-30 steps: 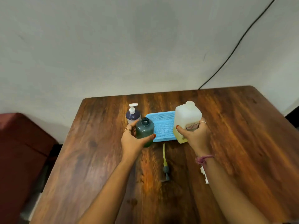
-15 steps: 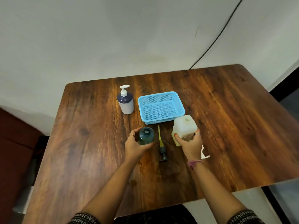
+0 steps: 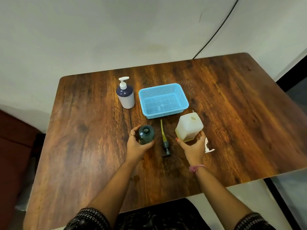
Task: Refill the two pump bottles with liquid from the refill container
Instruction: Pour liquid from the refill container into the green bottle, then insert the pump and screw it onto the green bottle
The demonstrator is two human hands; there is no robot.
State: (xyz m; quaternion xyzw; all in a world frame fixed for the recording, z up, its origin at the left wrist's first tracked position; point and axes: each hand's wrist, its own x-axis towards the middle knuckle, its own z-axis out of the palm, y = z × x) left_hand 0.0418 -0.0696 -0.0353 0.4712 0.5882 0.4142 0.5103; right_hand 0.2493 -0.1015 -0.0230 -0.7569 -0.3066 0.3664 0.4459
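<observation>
Both hands hold containers upright on the wooden table (image 3: 86, 146), the dark green bottle at the left and the refill container at the right.

The left hand (image 3: 135, 146) is wrapped around the dark green bottle (image 3: 146, 133), whose neck is uncapped; the right hand (image 3: 193, 146) grips the near lower side of the pale refill container (image 3: 189, 126), which shows yellowish liquid low down. Between the two lies the removed pump head (image 3: 165, 141), its yellow tube pointing toward the far side. A white cap piece (image 3: 207, 146) lies just right of the right hand. Farther back stand the white pump bottle (image 3: 125, 95), pump still on, at the left, and beside it on the right a blue mesh basket (image 3: 163, 100).
</observation>
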